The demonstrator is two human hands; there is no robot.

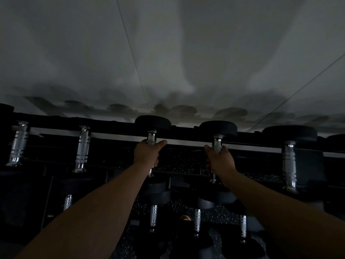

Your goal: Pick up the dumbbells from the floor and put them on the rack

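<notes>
Dim room, view toward the top shelf of the rack point(186, 133) against a pale wall point(168, 53). Left hand point(147, 153) is wrapped tight around the chrome handle of the left dumbbell point(152, 122); right hand point(219, 158) is closed the same way on the handle of the right dumbbell point(218, 128).

Each dumbbell lies with its long axis running away from the person, across the shelf rails: the far black head sits at or just over the rear rail, the near head is below each wrist, toward the body. Both point the same way as the neighbouring dumbbell point(289, 165) to the right and the two parked ones point(83, 148) to the left, so they are parallel and side by side.

The two arms reach equally far; neither hand is clearly nearer the shelf. Whether the heads rest fully on the rails cannot be told. More dumbbells point(197, 220) sit lower down, on a lower shelf or the speckled floor.

Judged next step: settle both, then loosen the fingers.
</notes>
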